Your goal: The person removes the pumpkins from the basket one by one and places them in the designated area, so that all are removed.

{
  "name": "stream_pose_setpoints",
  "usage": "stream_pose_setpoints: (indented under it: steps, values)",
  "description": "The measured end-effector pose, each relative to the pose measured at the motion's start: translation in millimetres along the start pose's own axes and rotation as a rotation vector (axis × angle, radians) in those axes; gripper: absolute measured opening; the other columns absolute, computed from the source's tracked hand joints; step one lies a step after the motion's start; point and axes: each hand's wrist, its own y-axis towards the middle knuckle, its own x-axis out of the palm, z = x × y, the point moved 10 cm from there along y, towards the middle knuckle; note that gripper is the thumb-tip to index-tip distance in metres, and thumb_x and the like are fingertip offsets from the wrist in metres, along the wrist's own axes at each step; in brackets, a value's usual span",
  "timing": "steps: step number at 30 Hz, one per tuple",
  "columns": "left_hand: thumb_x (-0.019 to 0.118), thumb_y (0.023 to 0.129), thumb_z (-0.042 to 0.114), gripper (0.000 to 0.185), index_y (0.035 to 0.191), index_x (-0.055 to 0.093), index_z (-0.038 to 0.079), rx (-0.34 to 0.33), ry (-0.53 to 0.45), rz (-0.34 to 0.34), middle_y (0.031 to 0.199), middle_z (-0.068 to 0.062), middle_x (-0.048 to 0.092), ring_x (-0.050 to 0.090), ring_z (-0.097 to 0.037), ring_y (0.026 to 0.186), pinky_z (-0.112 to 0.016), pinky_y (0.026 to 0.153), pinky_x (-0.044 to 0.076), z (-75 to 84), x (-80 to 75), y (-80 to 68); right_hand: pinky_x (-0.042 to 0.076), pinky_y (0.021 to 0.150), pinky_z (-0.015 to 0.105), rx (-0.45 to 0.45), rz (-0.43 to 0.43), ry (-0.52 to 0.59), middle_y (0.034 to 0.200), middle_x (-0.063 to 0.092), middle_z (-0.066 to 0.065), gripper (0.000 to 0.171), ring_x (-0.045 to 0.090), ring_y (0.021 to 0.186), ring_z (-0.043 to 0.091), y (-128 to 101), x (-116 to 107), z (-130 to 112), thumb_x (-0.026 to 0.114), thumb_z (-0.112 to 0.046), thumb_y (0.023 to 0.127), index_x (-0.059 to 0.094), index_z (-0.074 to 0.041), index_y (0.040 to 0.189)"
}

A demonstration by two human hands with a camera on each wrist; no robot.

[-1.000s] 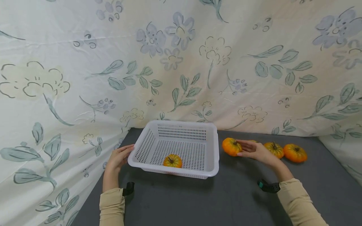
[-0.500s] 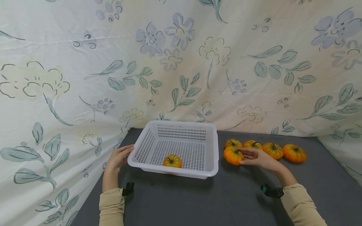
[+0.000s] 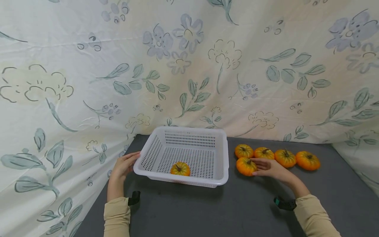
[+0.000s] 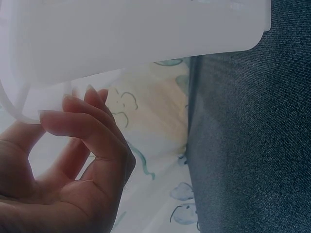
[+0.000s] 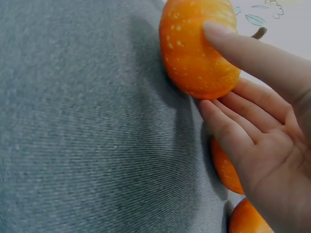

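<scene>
A small orange pumpkin with a short stem is at the right of the white plastic basket. My right hand holds it from its right side. In the right wrist view the thumb lies across the pumpkin, and the fingers reach under and behind it, close over the dark cloth. At the basket's left end my left hand pinches the rim, fingertips on the edge in the left wrist view. Inside the basket, near its front wall, sits another pumpkin.
Behind the right hand several pumpkins stand in a row, from the leftmost pumpkin to the rightmost pumpkin. A floral curtain hangs behind and at both sides of the dark table.
My right hand has brought its pumpkin toward the front and slightly right, so the pumpkins behind it now show. The left hand and the basket stay in place.
</scene>
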Motion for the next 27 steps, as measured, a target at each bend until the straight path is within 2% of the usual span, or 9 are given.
stream_pose_setpoints:
  steps: [6,15,21,24,27]
  values:
    - [0.071,0.09,0.028,0.057,0.137,0.054,0.001,0.012,-0.021,-0.006,0.085,0.019,0.065,0.066,-0.001,0.078,-0.023,0.07,0.053,0.3,-1.3,-1.5,0.043,0.103,0.048,-0.06,0.024,-0.015,0.149,0.037,0.032,0.069,0.038,0.136,0.05,0.0,-0.3,-6.5,0.068,-0.021,0.091,0.037,0.006,0.146]
    - [0.071,0.089,0.03,0.058,0.138,0.054,0.003,0.007,-0.022,-0.008,0.087,0.019,0.066,0.066,0.0,0.08,-0.023,0.071,0.054,-1.0,-1.3,0.9,0.042,0.104,0.046,-0.031,0.083,-0.003,0.153,0.032,0.03,0.076,0.034,0.139,0.048,4.7,-3.8,0.1,0.069,-0.022,0.09,0.03,0.007,0.149]
    - [0.071,0.09,0.032,0.058,0.138,0.054,0.004,0.007,0.0,-0.01,0.087,0.019,0.066,0.066,0.0,0.079,-0.024,0.071,0.054,-1.7,-0.6,1.8,0.039,0.105,0.047,-0.065,0.103,-0.033,0.152,0.033,0.03,0.075,0.033,0.139,0.048,5.4,-3.9,-4.8,0.069,-0.021,0.09,0.031,0.008,0.148]
    - [0.07,0.09,0.031,0.058,0.138,0.053,0.003,0.012,0.0,-0.015,0.088,0.018,0.066,0.066,0.0,0.08,-0.023,0.071,0.054,-0.9,-0.3,1.6,0.043,0.105,0.04,-0.074,0.112,-0.029,0.151,0.036,0.029,0.072,0.034,0.138,0.047,5.0,-4.8,-8.4,0.068,-0.022,0.091,0.033,0.007,0.148]
    - [0.071,0.09,0.03,0.058,0.138,0.054,0.003,0.006,-0.008,-0.015,0.088,0.018,0.066,0.066,0.0,0.08,-0.023,0.071,0.054,-0.8,0.2,1.1,0.048,0.099,0.024,-0.063,0.129,0.01,0.152,0.037,0.026,0.07,0.035,0.139,0.045,5.4,-7.6,-10.3,0.066,-0.024,0.093,0.033,0.004,0.149]
